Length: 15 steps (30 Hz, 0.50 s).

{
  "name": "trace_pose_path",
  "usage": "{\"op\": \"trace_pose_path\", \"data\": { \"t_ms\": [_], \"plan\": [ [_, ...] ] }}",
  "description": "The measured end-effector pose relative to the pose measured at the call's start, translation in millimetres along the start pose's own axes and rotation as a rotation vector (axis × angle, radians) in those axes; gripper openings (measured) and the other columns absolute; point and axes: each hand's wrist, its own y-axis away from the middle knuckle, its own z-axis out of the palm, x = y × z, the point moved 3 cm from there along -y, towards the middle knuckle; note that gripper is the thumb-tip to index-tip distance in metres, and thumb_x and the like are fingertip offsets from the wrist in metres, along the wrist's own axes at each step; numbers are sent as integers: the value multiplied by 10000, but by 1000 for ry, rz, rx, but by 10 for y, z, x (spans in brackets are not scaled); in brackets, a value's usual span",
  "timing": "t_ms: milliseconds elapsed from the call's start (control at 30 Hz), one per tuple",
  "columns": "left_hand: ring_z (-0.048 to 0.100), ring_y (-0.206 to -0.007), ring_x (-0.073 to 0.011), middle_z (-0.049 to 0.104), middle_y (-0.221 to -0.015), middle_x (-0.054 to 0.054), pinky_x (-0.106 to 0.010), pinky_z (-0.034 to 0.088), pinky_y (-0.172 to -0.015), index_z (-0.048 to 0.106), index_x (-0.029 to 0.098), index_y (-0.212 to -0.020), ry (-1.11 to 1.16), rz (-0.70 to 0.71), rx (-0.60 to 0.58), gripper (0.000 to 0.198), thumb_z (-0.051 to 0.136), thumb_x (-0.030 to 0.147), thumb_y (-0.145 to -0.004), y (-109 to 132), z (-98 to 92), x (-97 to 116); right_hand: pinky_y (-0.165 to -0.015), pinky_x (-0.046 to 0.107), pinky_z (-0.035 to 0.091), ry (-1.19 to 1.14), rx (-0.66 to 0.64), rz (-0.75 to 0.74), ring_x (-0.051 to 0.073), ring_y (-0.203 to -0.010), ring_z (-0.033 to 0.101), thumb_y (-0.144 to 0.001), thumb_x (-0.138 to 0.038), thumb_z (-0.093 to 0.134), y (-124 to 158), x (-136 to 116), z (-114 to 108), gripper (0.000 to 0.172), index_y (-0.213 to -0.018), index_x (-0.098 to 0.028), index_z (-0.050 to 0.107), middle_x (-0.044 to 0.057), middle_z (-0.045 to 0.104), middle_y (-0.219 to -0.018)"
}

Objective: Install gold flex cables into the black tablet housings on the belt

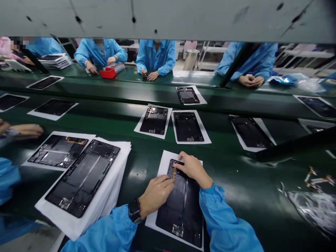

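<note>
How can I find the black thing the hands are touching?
On the green belt, find the white paper stack nearest you. Just right of it lies a black tablet casing on one sheet. Only this casing has the left hand and right hand on it.

**Hidden under our hands, lost past the edges**

Our right hand (193,169) and left hand (156,195) cover the top of the black tablet housing (181,213), so we lose the yellow flex cable (173,173) beneath them. A grey overhead panel (168,21) cuts off the heads of the co-workers (156,56) across the table (223,196). A blue sleeve (7,178) runs off the left edge. The parts (317,178) by the plastic bag (312,210) are too small to name.
</note>
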Motion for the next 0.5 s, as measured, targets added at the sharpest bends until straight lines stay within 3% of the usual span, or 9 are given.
{"op": "trace_pose_path", "data": {
  "t_ms": [500],
  "plan": [
    [620,-1042,-210,703,-1110,-75,-321,558,-784,655,131,-1031,-62,-4,-73,184,480,157,-979,-13,0,22,-613,283,305,13,13,-21,239,-826,672,-829,-456,711,15,20,-6,304,-955,-247,530,6,708,-843]
  ]
}}
